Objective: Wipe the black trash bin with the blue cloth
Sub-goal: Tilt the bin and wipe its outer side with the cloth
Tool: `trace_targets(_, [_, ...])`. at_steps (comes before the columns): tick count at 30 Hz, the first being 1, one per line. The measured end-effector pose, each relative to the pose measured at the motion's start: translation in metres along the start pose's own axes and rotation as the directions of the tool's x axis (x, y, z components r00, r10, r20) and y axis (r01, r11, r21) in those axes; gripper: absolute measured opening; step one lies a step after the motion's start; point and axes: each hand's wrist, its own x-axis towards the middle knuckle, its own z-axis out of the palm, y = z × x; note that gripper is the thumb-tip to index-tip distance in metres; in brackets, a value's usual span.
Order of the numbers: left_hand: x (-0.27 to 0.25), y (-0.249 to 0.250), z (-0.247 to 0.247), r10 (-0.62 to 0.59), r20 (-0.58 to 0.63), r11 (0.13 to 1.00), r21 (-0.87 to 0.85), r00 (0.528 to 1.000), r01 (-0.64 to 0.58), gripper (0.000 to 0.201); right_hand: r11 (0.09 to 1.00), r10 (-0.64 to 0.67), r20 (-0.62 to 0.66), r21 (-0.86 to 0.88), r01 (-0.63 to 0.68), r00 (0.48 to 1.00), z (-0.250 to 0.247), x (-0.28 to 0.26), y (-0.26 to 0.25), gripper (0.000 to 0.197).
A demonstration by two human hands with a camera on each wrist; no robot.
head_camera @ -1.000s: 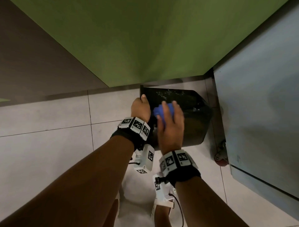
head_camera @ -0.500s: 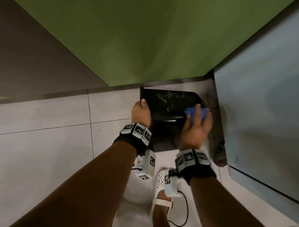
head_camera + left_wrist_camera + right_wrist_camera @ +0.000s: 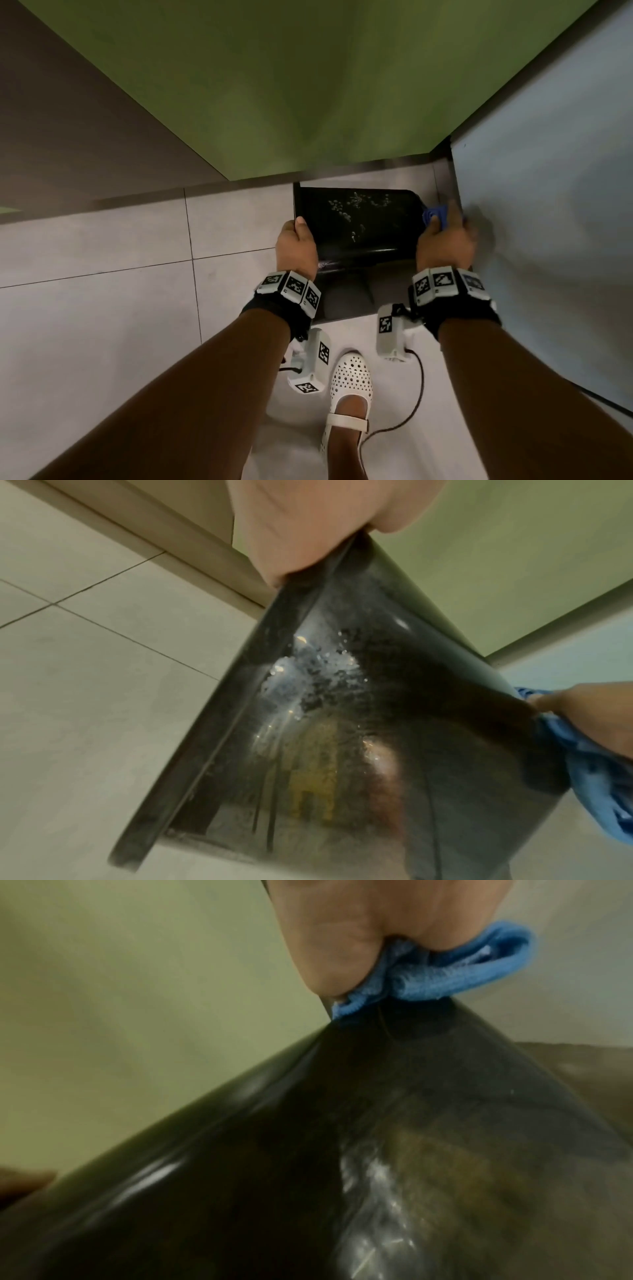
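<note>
The black trash bin (image 3: 356, 226) stands on the tiled floor against the green wall, its glossy top spotted with water drops. My left hand (image 3: 296, 246) grips the bin's left edge, thumb on top. My right hand (image 3: 445, 236) holds the bunched blue cloth (image 3: 435, 216) against the bin's right edge. The left wrist view shows the wet bin side (image 3: 342, 737) with the cloth (image 3: 589, 772) at its far edge. In the right wrist view my fingers pinch the cloth (image 3: 445, 977) onto the bin's corner (image 3: 377, 1123).
A pale blue-grey cabinet (image 3: 548, 240) stands close on the right of the bin, with little room for my right hand. The green wall (image 3: 308, 85) is right behind. Grey floor tiles (image 3: 102, 274) spread to the left. My white shoe (image 3: 349, 387) is below the bin.
My right hand slid the blue cloth from the middle of the bin's top across to its right edge. The left hand kept its grip on the left edge.
</note>
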Motion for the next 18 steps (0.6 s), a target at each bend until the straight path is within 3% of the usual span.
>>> trace_targets(4, [0.003, 0.006, 0.000, -0.022, 0.008, 1.000, 0.007, 1.000, 0.022, 0.040, 0.961, -0.274, -0.022, -0.036, 0.273, 0.961, 0.011, -0.049, -0.017, 0.042])
trace_targets(8, [0.009, 0.008, 0.000, -0.013, 0.008, 0.999, 0.042, 1.000, 0.013, 0.042, 0.827, -0.560, 0.006, 0.057, 0.559, 0.828, 0.031, -0.108, -0.041, 0.040])
trace_targets(10, [0.010, 0.009, -0.001, -0.007, 0.010, 0.999, 0.050, 1.000, 0.007, 0.041, 0.786, -0.617, 0.019, 0.077, 0.614, 0.787, 0.035, -0.107, -0.044, 0.038])
trace_targets(12, [0.009, 0.009, -0.002, -0.012, 0.017, 0.998, 0.056, 1.000, 0.011, 0.042, 0.802, -0.596, -0.012, 0.047, 0.596, 0.803, 0.032, -0.089, -0.036, 0.039])
trace_targets(13, [0.007, 0.009, -0.002, -0.016, 0.020, 0.999, 0.047, 1.000, 0.015, 0.040, 0.846, -0.533, -0.011, 0.014, 0.533, 0.846, 0.026, -0.075, -0.031, 0.040])
trace_targets(15, [0.004, 0.007, -0.002, -0.022, 0.026, 1.000, -0.001, 0.999, 0.022, 0.033, 0.952, -0.305, -0.005, -0.004, 0.305, 0.952, 0.014, -0.043, -0.017, 0.043])
trace_targets(18, [-0.003, 0.000, -0.001, -0.023, 0.020, 0.998, -0.059, 1.000, 0.025, 0.027, 0.997, -0.077, -0.052, 0.012, 0.078, 0.996, 0.003, -0.016, -0.001, 0.044])
